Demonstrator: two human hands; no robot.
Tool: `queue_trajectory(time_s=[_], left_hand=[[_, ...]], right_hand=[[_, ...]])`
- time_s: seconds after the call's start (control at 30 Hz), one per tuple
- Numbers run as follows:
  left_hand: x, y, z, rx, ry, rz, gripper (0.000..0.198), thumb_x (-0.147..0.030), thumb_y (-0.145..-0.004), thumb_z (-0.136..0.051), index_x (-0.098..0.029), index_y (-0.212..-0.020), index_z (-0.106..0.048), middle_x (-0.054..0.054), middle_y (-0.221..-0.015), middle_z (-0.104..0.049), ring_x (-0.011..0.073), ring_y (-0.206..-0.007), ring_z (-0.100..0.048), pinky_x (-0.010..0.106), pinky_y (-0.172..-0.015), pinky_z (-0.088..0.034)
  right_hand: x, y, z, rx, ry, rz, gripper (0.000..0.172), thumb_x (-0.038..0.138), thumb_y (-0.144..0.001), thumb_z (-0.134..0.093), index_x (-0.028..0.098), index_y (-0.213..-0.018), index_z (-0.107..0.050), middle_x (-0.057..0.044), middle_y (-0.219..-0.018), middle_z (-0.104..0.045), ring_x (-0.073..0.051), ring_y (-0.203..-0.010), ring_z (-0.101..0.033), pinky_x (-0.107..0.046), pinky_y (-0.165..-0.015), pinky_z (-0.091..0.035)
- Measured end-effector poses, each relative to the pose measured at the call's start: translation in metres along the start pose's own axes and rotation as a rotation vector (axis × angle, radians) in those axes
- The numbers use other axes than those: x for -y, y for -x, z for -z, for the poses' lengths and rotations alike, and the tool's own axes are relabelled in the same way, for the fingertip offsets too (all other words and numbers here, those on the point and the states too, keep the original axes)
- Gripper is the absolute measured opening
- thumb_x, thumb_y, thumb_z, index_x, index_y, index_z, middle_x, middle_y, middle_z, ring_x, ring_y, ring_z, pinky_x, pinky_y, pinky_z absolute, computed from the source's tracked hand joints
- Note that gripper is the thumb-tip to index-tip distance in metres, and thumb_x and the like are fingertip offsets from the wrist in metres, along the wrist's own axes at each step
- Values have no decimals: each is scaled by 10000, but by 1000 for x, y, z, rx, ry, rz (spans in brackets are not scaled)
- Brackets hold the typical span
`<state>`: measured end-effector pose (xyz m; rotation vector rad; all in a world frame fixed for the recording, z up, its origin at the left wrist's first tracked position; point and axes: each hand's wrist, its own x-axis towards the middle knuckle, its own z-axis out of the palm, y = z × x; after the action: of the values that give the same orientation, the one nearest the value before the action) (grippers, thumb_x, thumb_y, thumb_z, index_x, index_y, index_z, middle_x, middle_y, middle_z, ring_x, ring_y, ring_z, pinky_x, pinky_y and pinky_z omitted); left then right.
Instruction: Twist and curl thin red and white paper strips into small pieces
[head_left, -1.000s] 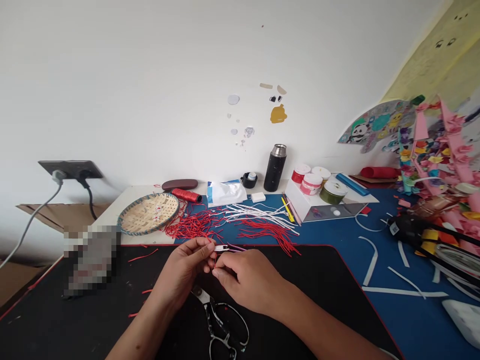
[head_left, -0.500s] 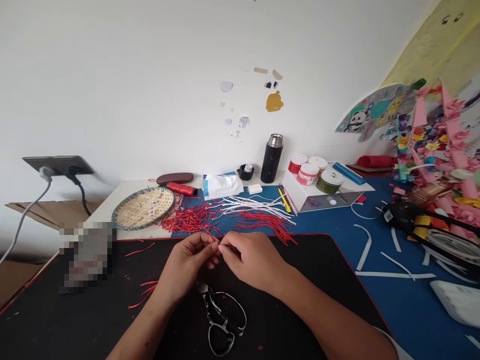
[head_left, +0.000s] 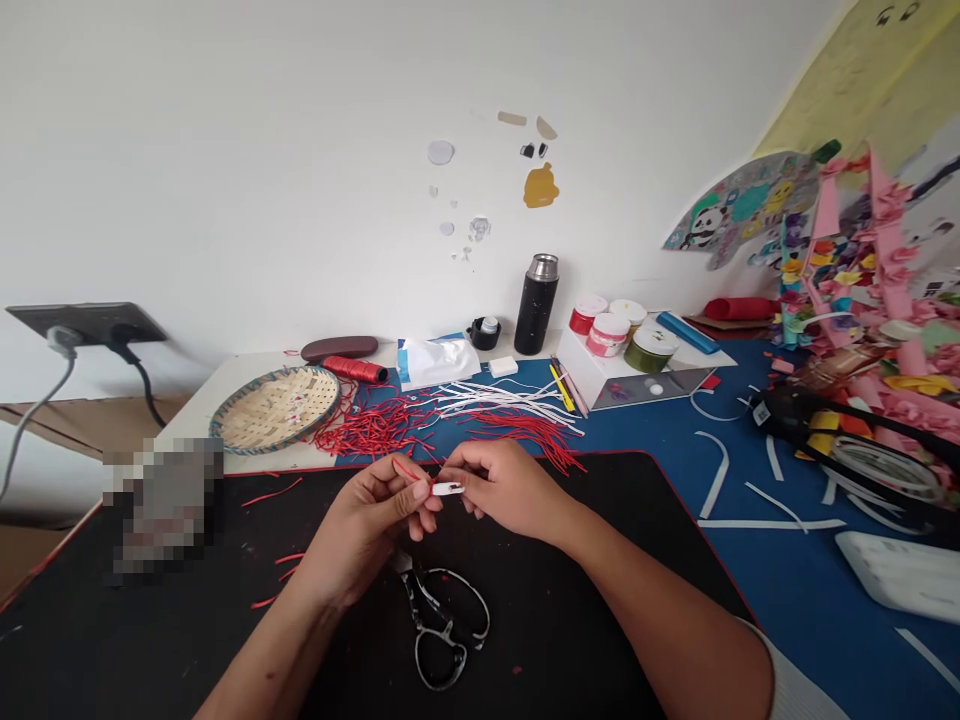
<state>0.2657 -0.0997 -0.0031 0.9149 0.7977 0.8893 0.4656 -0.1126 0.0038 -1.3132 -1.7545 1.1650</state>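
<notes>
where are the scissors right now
In the head view, the scissors lie on the black desk mat, low and near the centre, just below the left hand, with their blades toward it.

Bright even daylight, soft shadows, warped wide-angle edges

White strip (head_left: pixel 448 488), red strands (head_left: pixel 367 430), red-edged black mat (head_left: pixel 540 640)

"What do the hands have?"

"The left hand (head_left: pixel 367 530) pinches a red strand (head_left: pixel 409 471); the right hand (head_left: pixel 510 490) grips a white strip (head_left: pixel 448 488) beside it."

"And nearby?"

"Scissors (head_left: pixel 439 625) lie on the black mat (head_left: pixel 570 640) just below. Past its far edge, loose red strands (head_left: pixel 371 430) touch a woven basket (head_left: pixel 276 408)."
</notes>
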Motion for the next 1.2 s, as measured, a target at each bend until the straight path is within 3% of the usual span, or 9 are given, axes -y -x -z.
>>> queue_trajectory(time_s=[0.1, 0.27, 0.53, 0.77, 0.97, 1.1, 1.2], left_hand=[[0, -1, 1, -44, -13, -73, 347, -383, -659, -999, -169, -746, -740, 21, -644, -740, 128, -543, -647, 190, -486, -493], [-1, -2, 3, -177, -162, -220, 330, -398, -676, -976, -181, -750, -738, 19, -666, -743, 143, -544, -645, 229, -521, -529], [-2, -2, -1, -322, -392, -292, 175, -278, -727, -925, -210, -746, -765, 19, -688, -753, 174, -615, -661, 239, -586, -523], [6, -5, 8, -306, -517, -256, 194, -350, -749, -920, -224, -805, -783, 27, -741, -781, 202, -694, -713, 254, -671, -549], [5, -4, 4, -158, -570, -206, 220, -406, -752, -902, -224, -766, -779, 28, -722, -773, 191, -653, -703, 253, -632, -563], [0, -4, 2, -73, -333, -110, 338, -441, -655, -975, -187, -732, -766, 43, -679, -763, 181, -613, -701, 251, -593, -569], [0, -4, 4, -88, -179, -80, 381, -423, -594, -1014, -177, -740, -763, 39, -683, -769, 167, -591, -699, 248, -582, -572]], right_hand=[[-2, 0, -10, 31, -81, -28, 131, 189, -987, -616, 188, -885, -699, 48, -640, -640, -103, -540, -601, -203, -548, -439], [-2, 0, -23, 110, -93, -14, 214, 255, -1032, -590, 185, -873, -715, 61, -575, -578, -93, -493, -561, -199, -542, -423], [1, 2, -27, 75, -6, -17, 203, 252, -999, -634, 196, -817, -705, 62, -565, -594, -100, -507, -561, -219, -548, -397], [3, 3, -14, -90, 265, 105, 138, 250, -987, -664, 220, -901, -769, 25, -717, -709, -122, -619, -581, -254, -588, -330], [1, 0, -1, -162, 456, 123, 129, 221, -987, -674, 220, -916, -781, -8, -772, -748, -155, -693, -624, -276, -640, -339], [0, -2, 5, -94, 284, 58, 164, 269, -1004, -669, 215, -879, -760, 28, -678, -696, -123, -614, -604, -252, -606, -358], [-4, -3, 3, 10, 35, -45, 187, 291, -1020, -627, 201, -882, -716, 56, -590, -624, -102, -518, -580, -222, -550, -395]])
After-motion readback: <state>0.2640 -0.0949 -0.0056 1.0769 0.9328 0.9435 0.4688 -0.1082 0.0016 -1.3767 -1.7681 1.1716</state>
